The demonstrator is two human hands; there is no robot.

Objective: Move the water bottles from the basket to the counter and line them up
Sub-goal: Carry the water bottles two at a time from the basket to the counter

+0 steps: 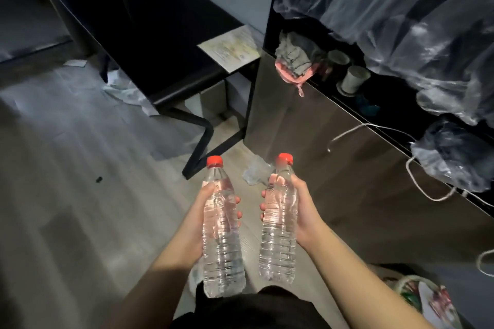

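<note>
Two clear water bottles with red caps are held upright in front of me over the floor. My left hand [199, 211] grips the left bottle [222, 243] around its upper body. My right hand [302, 211] grips the right bottle [279, 238] the same way. The dark counter [379, 115] runs along the right, its top edge beyond and to the right of the bottles. A basket [401, 286] with mixed items shows partly at the lower right, behind my right forearm.
On the counter lie a pink-and-grey cloth [296, 61], two pale cups [354, 79], plastic bags [451, 157] and a white cord [417, 181]. A black desk [165, 43] with a paper [232, 48] stands to the left. Crumpled plastic [255, 169] lies on the floor.
</note>
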